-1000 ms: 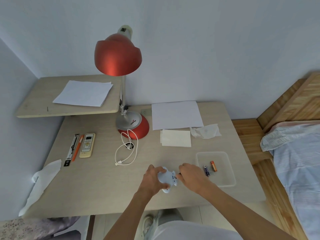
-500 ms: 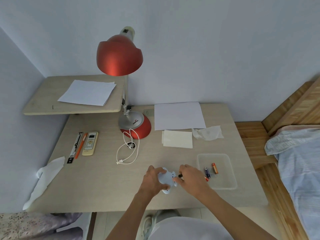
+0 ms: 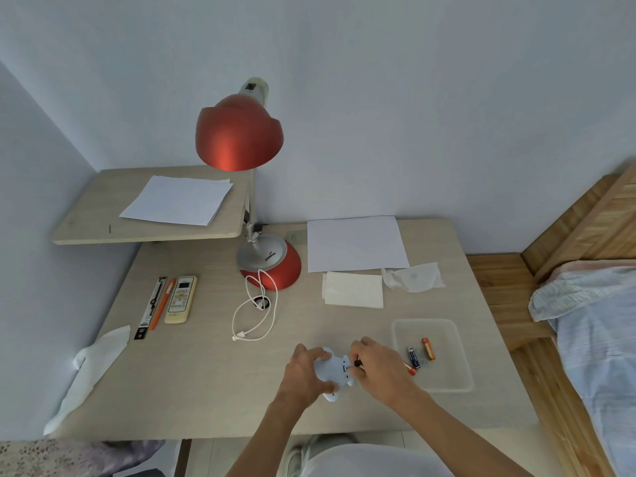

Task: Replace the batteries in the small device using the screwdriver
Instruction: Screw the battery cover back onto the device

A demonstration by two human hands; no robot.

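A small white device (image 3: 331, 372) lies on the desk near its front edge. My left hand (image 3: 303, 373) grips its left side. My right hand (image 3: 378, 368) pinches a small dark-tipped tool, seemingly the screwdriver (image 3: 357, 363), against the device's right end; most of the tool is hidden in the fingers. A clear plastic tray (image 3: 447, 382) to the right holds a blue battery (image 3: 414, 357) and an orange battery (image 3: 428, 348). Another orange battery end (image 3: 411, 369) shows beside my right hand.
A red desk lamp (image 3: 272, 261) stands behind, with a white cable (image 3: 256, 309) looped in front. A remote (image 3: 181, 299), orange pen and black packet lie left. Paper sheets and tissues (image 3: 413, 277) lie at the back right. A bed borders the right.
The view has shifted slightly. My right hand has turned a little at the device's right end, and the dark tool tip now shows between its fingers. My left hand keeps its hold.
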